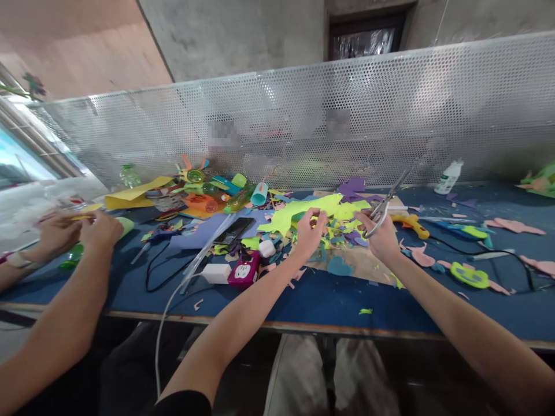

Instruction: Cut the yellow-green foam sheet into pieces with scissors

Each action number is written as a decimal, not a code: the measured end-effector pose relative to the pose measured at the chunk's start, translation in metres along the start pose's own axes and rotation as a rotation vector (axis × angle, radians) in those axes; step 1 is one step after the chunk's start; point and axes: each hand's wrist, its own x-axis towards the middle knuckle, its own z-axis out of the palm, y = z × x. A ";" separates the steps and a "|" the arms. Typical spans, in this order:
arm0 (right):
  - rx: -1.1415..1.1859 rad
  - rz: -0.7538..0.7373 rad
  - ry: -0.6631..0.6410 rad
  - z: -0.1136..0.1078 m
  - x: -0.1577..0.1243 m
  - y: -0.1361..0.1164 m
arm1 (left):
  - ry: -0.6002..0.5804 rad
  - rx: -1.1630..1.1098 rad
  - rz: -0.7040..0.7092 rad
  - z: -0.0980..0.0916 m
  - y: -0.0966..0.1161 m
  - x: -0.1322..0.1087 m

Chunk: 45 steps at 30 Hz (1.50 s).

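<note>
My right hand [382, 236] is closed round the handles of metal scissors [393, 189], whose blades point up and away. My left hand [309, 232] is closed, thumb and fingertips brought together; whatever they pinch is too small or hidden to make out. Behind and between both hands lies a bright yellow-green sheet [288, 212] with ragged cut edges. Below it are many small scraps in green, purple and teal, and a teal piece [339, 266] lies on brown card [362, 267].
A co-worker's hands [102, 230] hold a yellow piece at left. Nearby are a black phone [235, 230], a purple socket block [244, 269], a white adapter [216, 273] and a cable. A yellow glue gun [411, 225] and white bottle [449, 177] are at right. A perforated metal screen [277, 133] backs the table.
</note>
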 end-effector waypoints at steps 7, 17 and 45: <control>0.002 -0.052 0.020 0.000 -0.002 -0.004 | -0.040 0.017 0.024 0.002 0.005 0.000; 0.035 -0.027 -0.113 0.005 -0.008 -0.005 | -0.127 0.118 -0.064 0.005 0.009 -0.005; 0.013 -0.012 -0.110 0.007 -0.011 -0.010 | -0.149 0.189 -0.021 0.005 0.008 -0.006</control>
